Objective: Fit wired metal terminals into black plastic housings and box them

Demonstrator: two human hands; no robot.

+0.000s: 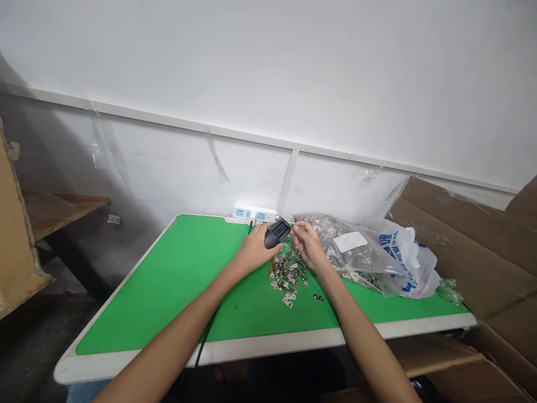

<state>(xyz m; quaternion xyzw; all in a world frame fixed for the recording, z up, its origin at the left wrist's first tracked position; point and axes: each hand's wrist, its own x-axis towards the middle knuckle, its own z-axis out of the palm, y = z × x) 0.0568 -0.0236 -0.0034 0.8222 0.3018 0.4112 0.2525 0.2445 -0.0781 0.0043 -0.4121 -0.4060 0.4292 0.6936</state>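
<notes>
Fingers of my left hand (255, 246) are wrapped round a black plastic device (277, 233) with slots in its face, raised over the green table top. My right hand (307, 242) is just right of it, thumb and fingertips pinched together near the device's right edge; what they grip is too small to make out. Below both hands lies a loose pile of small metal parts (288, 271). A few dark pieces (318, 298) lie apart from it at the lower right.
A white power strip (255, 213) stands at the table's back edge. Clear bags of parts (350, 252) and a white printed bag (413, 263) lie at the right. Cardboard (474, 252) rises beyond them. A black cable (205, 336) crosses the front edge (268, 342).
</notes>
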